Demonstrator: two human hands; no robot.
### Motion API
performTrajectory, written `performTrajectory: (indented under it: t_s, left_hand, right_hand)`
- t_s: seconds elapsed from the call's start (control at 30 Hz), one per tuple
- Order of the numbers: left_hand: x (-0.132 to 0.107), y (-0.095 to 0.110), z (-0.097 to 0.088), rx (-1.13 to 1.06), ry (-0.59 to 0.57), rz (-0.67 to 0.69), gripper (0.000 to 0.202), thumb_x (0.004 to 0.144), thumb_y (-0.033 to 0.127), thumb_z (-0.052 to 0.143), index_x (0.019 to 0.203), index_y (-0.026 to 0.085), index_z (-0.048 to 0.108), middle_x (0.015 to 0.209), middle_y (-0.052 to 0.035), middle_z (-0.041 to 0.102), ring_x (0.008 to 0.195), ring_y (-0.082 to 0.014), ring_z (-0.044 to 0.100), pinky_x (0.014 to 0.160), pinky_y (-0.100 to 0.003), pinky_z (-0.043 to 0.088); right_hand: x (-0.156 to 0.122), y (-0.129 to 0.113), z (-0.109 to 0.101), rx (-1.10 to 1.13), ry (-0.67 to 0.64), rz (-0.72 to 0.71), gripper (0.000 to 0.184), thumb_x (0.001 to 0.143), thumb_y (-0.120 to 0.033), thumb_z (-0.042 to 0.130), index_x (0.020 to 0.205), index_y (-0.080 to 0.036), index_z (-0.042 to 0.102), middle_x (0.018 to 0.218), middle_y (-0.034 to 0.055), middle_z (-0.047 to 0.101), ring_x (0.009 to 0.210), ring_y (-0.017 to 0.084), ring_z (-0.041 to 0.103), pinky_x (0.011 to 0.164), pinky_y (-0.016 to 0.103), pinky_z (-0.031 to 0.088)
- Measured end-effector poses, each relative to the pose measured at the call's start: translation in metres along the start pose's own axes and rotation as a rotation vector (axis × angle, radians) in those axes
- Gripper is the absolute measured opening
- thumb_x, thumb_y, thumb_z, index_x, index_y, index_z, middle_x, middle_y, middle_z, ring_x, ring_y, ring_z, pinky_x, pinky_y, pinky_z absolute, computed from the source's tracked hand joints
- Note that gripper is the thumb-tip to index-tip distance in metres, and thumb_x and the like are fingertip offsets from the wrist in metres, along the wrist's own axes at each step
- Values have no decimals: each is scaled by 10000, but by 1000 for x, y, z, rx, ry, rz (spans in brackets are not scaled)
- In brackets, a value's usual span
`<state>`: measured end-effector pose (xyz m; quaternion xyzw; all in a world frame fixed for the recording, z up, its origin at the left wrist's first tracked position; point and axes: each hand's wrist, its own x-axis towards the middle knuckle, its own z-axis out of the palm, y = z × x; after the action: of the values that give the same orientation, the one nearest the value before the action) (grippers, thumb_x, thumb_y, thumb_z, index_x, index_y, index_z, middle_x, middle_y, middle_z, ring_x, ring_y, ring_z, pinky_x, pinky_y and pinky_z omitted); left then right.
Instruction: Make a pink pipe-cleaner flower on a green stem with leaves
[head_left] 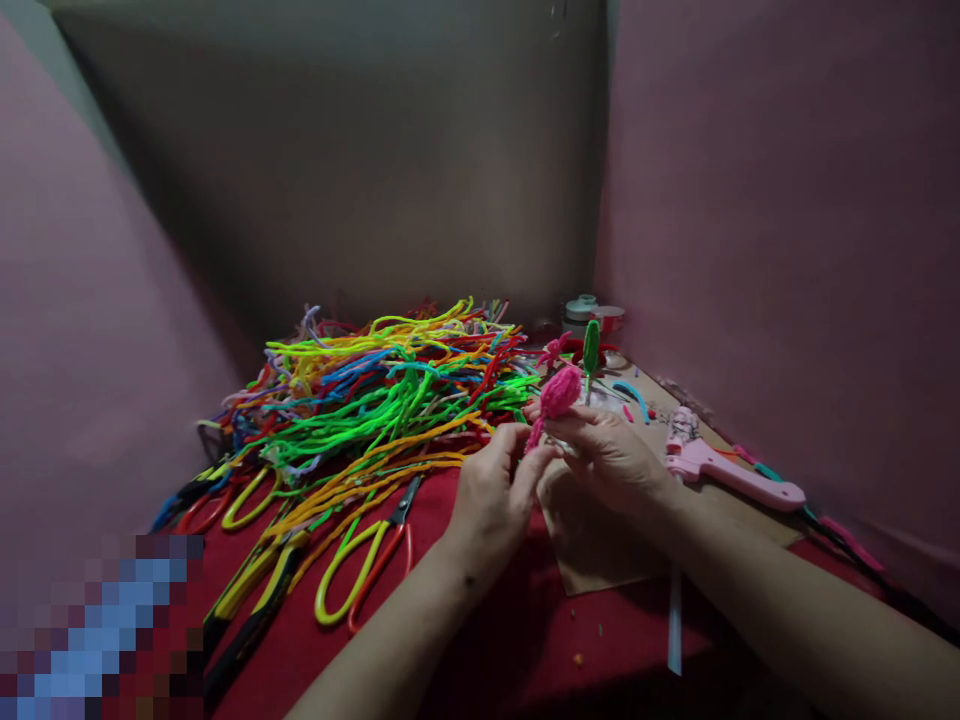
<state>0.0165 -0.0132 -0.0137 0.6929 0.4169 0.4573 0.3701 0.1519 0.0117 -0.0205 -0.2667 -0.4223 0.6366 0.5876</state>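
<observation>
Hands [491,485] close together, curled, holding pink bud [561,392]

At your 12 o'clock there is a dark grey wall [360,150], and a pink wall [787,200] is at your 2 o'clock. Near 9 o'clock you have a big messy pile of fuzzy sticks [390,400], yellow, green, orange, blue and red. At 7 o'clock you can see scissors [388,527] with one yellow and one red handle. Just beside them are yellow and black grips [244,588]. A pink glue gun [724,472] lies at your 4 o'clock, on brown cardboard [600,560]. Under that, a red cloth [517,620] reaches your 6 o'clock. A small jar [580,318] is near your 2 o'clock.
</observation>
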Motion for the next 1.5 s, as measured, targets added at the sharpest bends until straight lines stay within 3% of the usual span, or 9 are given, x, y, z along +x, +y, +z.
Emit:
performTrajectory:
  t_s: [0.1, 0.17, 0.4, 0.73, 0.83, 0.93, 1.03, 1.23, 1.5]
  left_hand:
    - [-3, -4, 2, 319, 141, 178, 118, 820, 284, 516, 799, 194, 589, 688, -7, 564, 597, -111, 498, 596, -222, 379]
    - [-2, -5, 1, 332, 145, 191, 146, 835, 261, 484, 750, 195, 583, 643, 4, 532, 581, -106, 470, 593, -221, 361]
    - [5, 9, -7, -285, -68, -229, 202, 796, 358, 541, 715, 173, 541, 466, 78, 384, 354, -43, 286, 367, -173, 219]
    - [5, 5, -15, -765, -453, -426, 187, 819, 343, 531, 763, 164, 526, 471, 89, 371, 296, -4, 154, 305, -146, 159]
    - [5, 6, -11, -465, -273, -307, 223, 838, 374, 497, 755, 168, 523, 510, 68, 401, 337, -28, 254, 343, -162, 215]
    - [2, 4, -5, -22, 6, -40, 166, 800, 330, 559, 757, 171, 563, 573, 35, 472, 476, -67, 402, 463, -184, 318]
    - [1, 2, -3, 159, 96, 107, 139, 797, 274, 556, 702, 177, 581, 560, 36, 470, 508, -73, 410, 514, -192, 330]
    - [6, 6, -10, -365, -102, -243, 207, 818, 330, 525, 684, 172, 525, 461, 72, 419, 302, -39, 309, 312, -163, 228]
    - [7, -1, -18, -952, -518, -470, 137, 834, 287, 524, 774, 165, 542, 469, 96, 392, 263, 2, 120, 239, -123, 192]
  right_hand:
    - [-1, 1, 1, -56, 36, -38, 69, 626, -181, 713, 685, -216, 706, 653, -23, 593, 598, 109, 414, 601, 263, 330]
    - [-2, 1, 2, -82, 34, -55, 77, 630, -190, 714, 702, -218, 714, 657, -23, 593, 599, 111, 408, 603, 266, 325]
    - [0, -1, 0, -75, -26, -72, 66, 628, -223, 735, 690, -205, 718, 633, -19, 590, 589, 107, 413, 595, 272, 313]
    - [-5, -2, 4, 93, -215, 67, 156, 636, -303, 730, 746, -192, 717, 615, -2, 594, 567, 112, 467, 575, 264, 341]
    - [-3, 1, 2, 50, -113, -26, 79, 666, -243, 706, 731, -198, 713, 671, 3, 610, 603, 113, 458, 598, 265, 342]
    - [0, 5, -1, -25, -30, -61, 52, 675, -217, 700, 721, -196, 714, 710, 12, 620, 644, 122, 449, 602, 267, 333]
    - [-1, 7, -3, -91, -57, -74, 59, 697, -215, 692, 750, -202, 715, 733, 5, 621, 658, 116, 441, 610, 263, 326]
    - [-3, 3, -2, -94, -151, -75, 89, 698, -217, 683, 777, -189, 711, 750, 0, 627, 634, 107, 445, 607, 263, 326]
    - [-6, 2, 3, 107, -201, 49, 118, 645, -186, 672, 759, -186, 704, 642, -7, 617, 586, 112, 488, 613, 273, 349]
